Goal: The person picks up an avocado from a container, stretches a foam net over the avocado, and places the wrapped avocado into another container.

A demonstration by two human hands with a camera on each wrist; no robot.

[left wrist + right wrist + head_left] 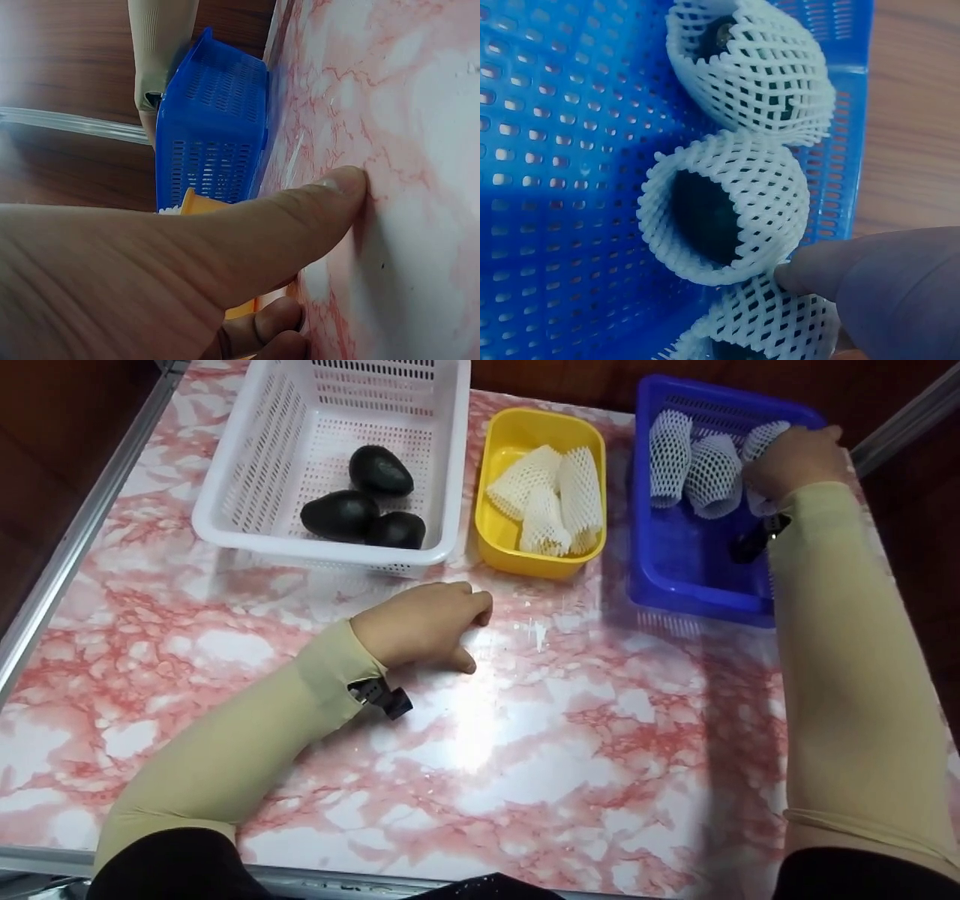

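At the far right, my right hand holds a dark avocado in a white foam net inside the blue basket. In the right wrist view, its thumb presses against the net; the other fingers are mostly hidden. Two more netted avocados, a middle one and a left one, lie beside it along the back of the basket. My left hand rests on the table in front of the yellow bin, fingers loosely bent, holding nothing.
Several white foam nets lie in the yellow bin. Left of it stands a white basket with three bare avocados. The table has a red and white marbled top, with a metal edge along its left side.
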